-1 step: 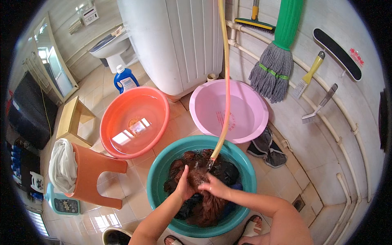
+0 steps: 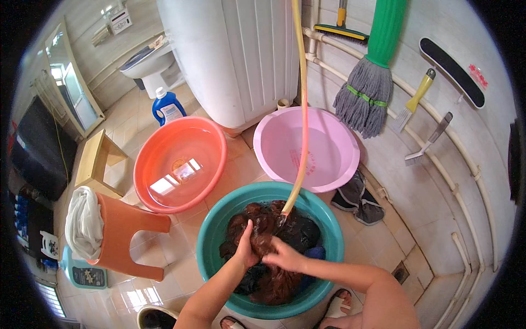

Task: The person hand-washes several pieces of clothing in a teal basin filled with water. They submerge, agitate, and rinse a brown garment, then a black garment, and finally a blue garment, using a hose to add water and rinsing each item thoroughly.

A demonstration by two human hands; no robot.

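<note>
A teal basin (image 2: pixel 205 241) in front of me holds wet laundry in water. Most of it is brown cloth (image 2: pixel 275 288), with black cloth (image 2: pixel 306 233) and a bit of blue cloth (image 2: pixel 316 253) at the right side. Between my palms a bunch of the brown cloth bulges up. My left hand (image 2: pixel 246 252) grips it from the left, thumb up. From the right, my right hand (image 2: pixel 286 256) closes on the same cloth, its fingertips partly hidden. Water runs from a yellowish hose (image 2: pixel 304 137) whose end hangs just above the cloth.
Beyond the basin stand an orange basin (image 2: pixel 143 192) of water and a pink basin (image 2: pixel 263 148). An orange stool (image 2: pixel 123 230) bearing white cloth is at the left. Grey shoes (image 2: pixel 368 211) lie by the right wall, below a hanging mop (image 2: pixel 364 93). Behind is a white appliance (image 2: pixel 235 60).
My right hand has shifted slightly left and down, nearer my left hand. The brown cloth between them now bulges higher where water splashed before.
</note>
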